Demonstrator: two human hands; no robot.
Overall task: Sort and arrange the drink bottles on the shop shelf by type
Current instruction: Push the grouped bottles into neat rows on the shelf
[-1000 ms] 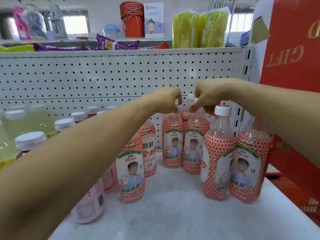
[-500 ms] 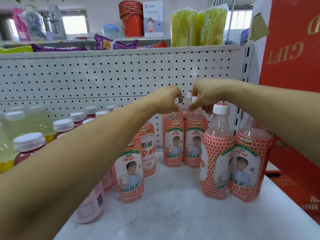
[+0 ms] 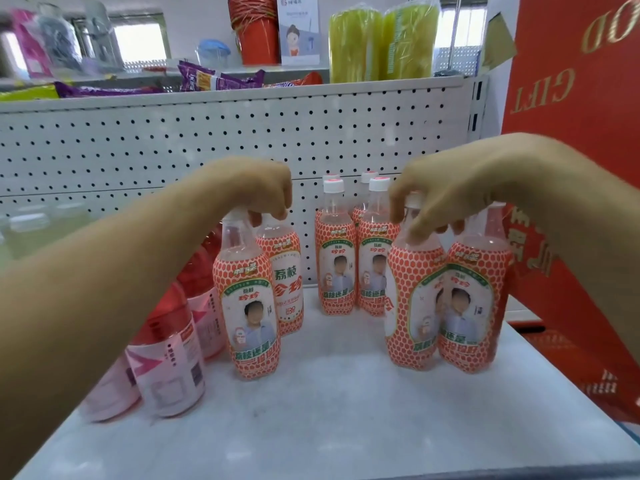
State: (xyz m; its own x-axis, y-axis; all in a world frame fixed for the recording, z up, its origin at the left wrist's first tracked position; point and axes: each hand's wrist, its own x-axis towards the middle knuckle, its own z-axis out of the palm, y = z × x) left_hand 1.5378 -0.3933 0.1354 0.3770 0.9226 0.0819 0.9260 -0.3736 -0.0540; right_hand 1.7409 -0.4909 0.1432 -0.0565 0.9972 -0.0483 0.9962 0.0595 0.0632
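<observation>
Ten-odd drink bottles stand on the white shelf point(image 3: 346, 427) in front of the pegboard panel point(image 3: 173, 143). The orange-netted lychee bottles form three sets. The left pair point(image 3: 254, 306) stands one behind the other at centre-left, the back group point(image 3: 337, 265) of four stands against the panel, and the right pair point(image 3: 467, 299) stands side by side at centre-right. The left hand point(image 3: 256, 188) is directly above the left pair, palm down, with its fingers curled down around the cap of the front bottle. The rear bottle's cap is hidden under the same fingers, so contact there is probable but not confirmed. The right hand point(image 3: 446, 199) is directly above the right pair, fingers curled over both caps, with one finger extending down onto the clear shoulder of the nearer bottle. The bases of both pairs appear to rest on the shelf. The back group lies between the two hands and further from the camera, untouched, its white caps exposed. Pink-labelled bottles point(image 3: 173, 368) with red contents stand beneath the left forearm, just beside the left pair. A red gift box point(image 3: 571, 116) borders the shelf on the right. The upper shelf carries red buckets point(image 3: 258, 32) and yellow-green packs point(image 3: 381, 43).
</observation>
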